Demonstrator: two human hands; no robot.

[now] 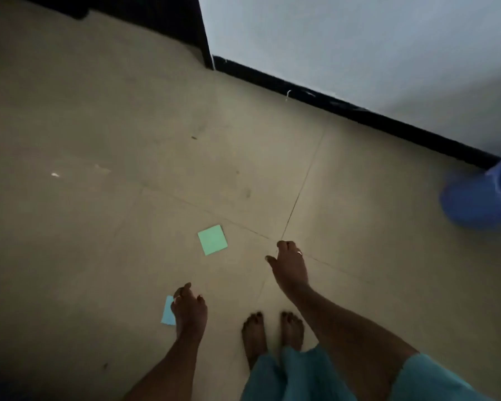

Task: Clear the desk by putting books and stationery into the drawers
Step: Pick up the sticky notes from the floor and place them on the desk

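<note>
Two coloured paper squares are in view: one green square [212, 240] and one light blue square [167, 311], the second partly hidden behind a hand. There are two hands, the left hand [189, 306] and the right hand [289, 264], each on one bare forearm. One ring [299, 252] shows, on the right hand. Two bare feet [253, 334] stand side by side. One blue container [480, 198] sits at the right edge, cut off by the frame. Two joint lines [301, 192] cross on the floor [99, 117], so four tiles meet there. One white scrap [55, 175] and one dark speck [193, 137] lie on it. One pale wall [359, 39] carries one dark skirting strip [359, 112].
</note>
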